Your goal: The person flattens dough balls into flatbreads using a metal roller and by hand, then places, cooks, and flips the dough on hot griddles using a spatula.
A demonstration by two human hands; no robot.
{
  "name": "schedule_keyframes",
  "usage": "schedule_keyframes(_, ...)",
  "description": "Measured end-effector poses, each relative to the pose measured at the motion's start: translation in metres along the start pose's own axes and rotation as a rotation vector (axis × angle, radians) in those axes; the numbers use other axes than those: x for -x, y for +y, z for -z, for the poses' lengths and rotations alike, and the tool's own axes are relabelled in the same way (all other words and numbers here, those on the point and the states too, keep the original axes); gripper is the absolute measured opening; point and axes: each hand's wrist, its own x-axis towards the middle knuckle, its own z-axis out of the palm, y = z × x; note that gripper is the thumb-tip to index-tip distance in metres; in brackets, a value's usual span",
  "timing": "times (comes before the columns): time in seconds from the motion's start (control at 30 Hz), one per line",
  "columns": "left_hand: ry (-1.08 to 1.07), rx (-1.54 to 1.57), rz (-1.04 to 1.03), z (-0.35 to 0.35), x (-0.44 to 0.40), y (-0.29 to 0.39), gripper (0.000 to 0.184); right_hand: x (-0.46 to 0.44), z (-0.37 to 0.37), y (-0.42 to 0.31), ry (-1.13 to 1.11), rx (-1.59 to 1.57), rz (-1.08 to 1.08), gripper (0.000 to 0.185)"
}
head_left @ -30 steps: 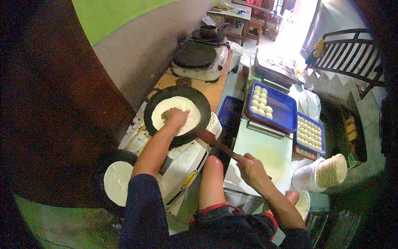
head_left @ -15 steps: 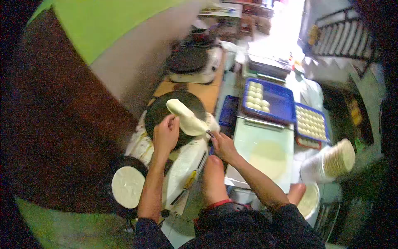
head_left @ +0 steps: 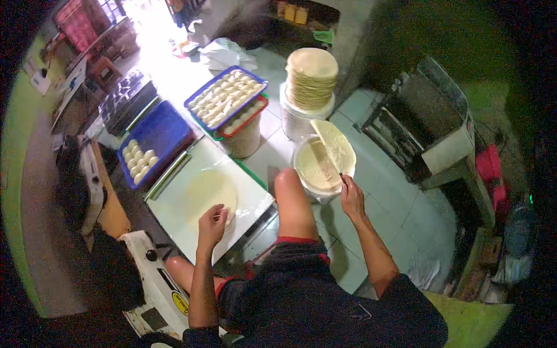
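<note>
My right hand (head_left: 354, 200) is closed around a thin dark-handled tool (head_left: 343, 179), its far part hidden by a pale flatbread (head_left: 336, 145). That flatbread hangs tilted over a white bucket (head_left: 297, 165) with pale flat rounds inside. My left hand (head_left: 212, 229) is over a white work board (head_left: 174, 217), fingers pinched at the near edge of a thin, rolled-out dough sheet (head_left: 209, 188). A bit of the sheet's edge seems lifted at the fingertips.
A blue tray (head_left: 168, 130) with dough balls stands beyond the board. Another blue-rimmed tray (head_left: 187, 104) full of dough pieces sits on stacked containers. A tall stack of flatbreads (head_left: 312, 81) tops a white tub. The white stove (head_left: 148, 272) is at my left.
My view has turned right, away from the stove. My right hand has carried the flatbread from over the pan to above the bucket. My left hand has moved to the dough sheet.
</note>
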Motion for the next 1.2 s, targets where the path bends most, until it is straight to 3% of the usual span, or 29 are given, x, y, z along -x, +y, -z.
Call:
schedule_keyframes(0.07,-0.123,-0.072,0.028,-0.026,-0.01,0.018,0.036,0.0,-0.004,0.036,0.018,-0.039,-0.039,0.029)
schedule_keyframes(0.1,-0.149,-0.095,0.012,-0.035,-0.014,0.016,0.034,0.0,0.001,0.044,-0.09,-0.073,-0.199,0.026)
schedule_keyframes(0.3,-0.177,-0.208,0.015,-0.046,-0.008,0.003,0.032,0.0,-0.008,0.092,-0.34,-0.712,-0.553,0.027)
schedule_keyframes(0.4,-0.203,-0.213,0.059,-0.044,0.002,-0.007,0.031,-0.002,-0.052,0.138,-0.37,-0.707,-0.526,0.031)
schedule_keyframes(0.5,-0.19,-0.257,0.043,-0.037,0.009,-0.005,0.031,0.013,-0.084,0.17,-0.122,-0.243,-0.227,0.037)
schedule_keyframes(0.63,-0.11,-0.247,0.069,-0.027,0.013,0.011,0.028,0.016,-0.083,0.178,-0.161,-0.111,-0.304,0.036)
schedule_keyframes(0.77,-0.067,-0.493,-0.135,-0.02,0.018,-0.02,0.037,0.021,-0.087,0.189,-0.002,-0.08,-0.334,0.021)
schedule_keyframes(0.87,-0.114,-0.532,-0.198,-0.021,0.029,-0.041,0.048,0.021,-0.084,0.189,-0.111,-0.246,-0.634,0.025)
schedule_keyframes(0.97,-0.169,-0.627,-0.295,-0.022,0.043,-0.068,0.057,0.025,-0.093,0.181,0.042,-0.2,-0.531,0.025)
schedule_keyframes(1.07,-0.125,-0.82,-0.34,-0.021,0.048,-0.115,0.047,0.023,-0.103,0.164,0.077,-0.155,-0.526,0.025)
schedule_keyframes(1.17,-0.205,-0.64,-0.217,0.001,0.029,-0.068,0.031,0.023,-0.119,0.168,0.036,-0.065,-0.579,0.03)
schedule_keyframes(1.2,-0.214,-0.688,-0.138,0.011,0.015,-0.058,0.023,0.022,-0.123,0.174,0.147,0.008,-0.35,0.033)
